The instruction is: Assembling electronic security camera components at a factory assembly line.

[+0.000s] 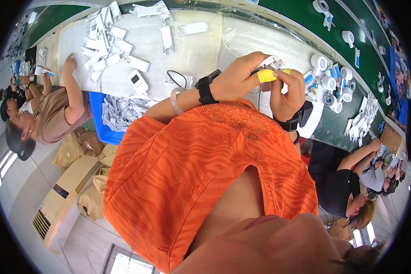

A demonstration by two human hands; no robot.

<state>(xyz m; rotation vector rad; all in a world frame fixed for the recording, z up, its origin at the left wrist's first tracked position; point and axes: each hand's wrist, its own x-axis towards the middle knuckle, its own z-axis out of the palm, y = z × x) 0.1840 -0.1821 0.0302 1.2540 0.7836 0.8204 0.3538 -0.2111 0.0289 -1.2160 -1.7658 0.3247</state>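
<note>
My left hand (241,76) and my right hand (288,93) meet above the white-covered table (201,50), both pinching one small white plastic part (272,61). Yellow tape wraps a fingertip of my left hand (266,76) and one of my right (286,71). A thin black wire (255,91) hangs just below the hands. Each wrist carries a black band, and a clear bangle sits on my left forearm. My orange shirt fills the middle of the view and hides what lies beneath the hands.
Loose white plastic parts (106,42) are heaped at the table's far left, above a blue bin (98,125) of more. A small white device with a screen (138,82) lies nearby. Round white parts (326,80) border a green belt (301,20). Co-workers sit left (50,114) and right (342,182).
</note>
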